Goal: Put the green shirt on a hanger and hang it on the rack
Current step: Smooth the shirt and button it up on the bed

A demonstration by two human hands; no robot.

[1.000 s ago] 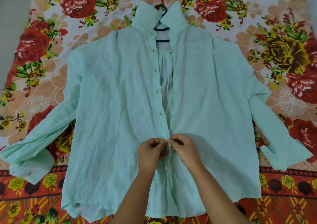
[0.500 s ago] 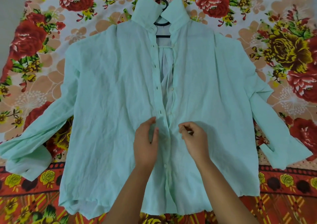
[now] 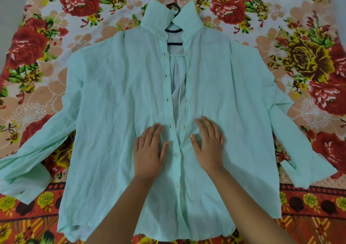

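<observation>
- Left hand (image 3: 149,150): flat on the left front panel, fingers straight and together, gripping nothing; judged to be smoothing the cloth and steadying it beside the placket
- Right hand (image 3: 207,144): flat on the right front panel, fingers spread, thumb near the button edge, holding nothing; judged to mirror the left hand and keep the two fronts aligned
- Lower buttons (image 3: 176,155): fastened between and below the hands; above the hands the front gapes, buttons and holes apart
- Green shirt (image 3: 112,103): spread face up on the bed under both palms, sleeves out to either side, collar at the far end; pressed, not lifted
- Hanger (image 3: 174,11): dark, already inside the shirt, hook emerging between the collar points and its bar showing in the open neck, well beyond the hands
- Floral bedsheet (image 3: 299,56): beneath everything
- Rack: not in view; hanging judged not yet begun, the upper buttons likely next
</observation>
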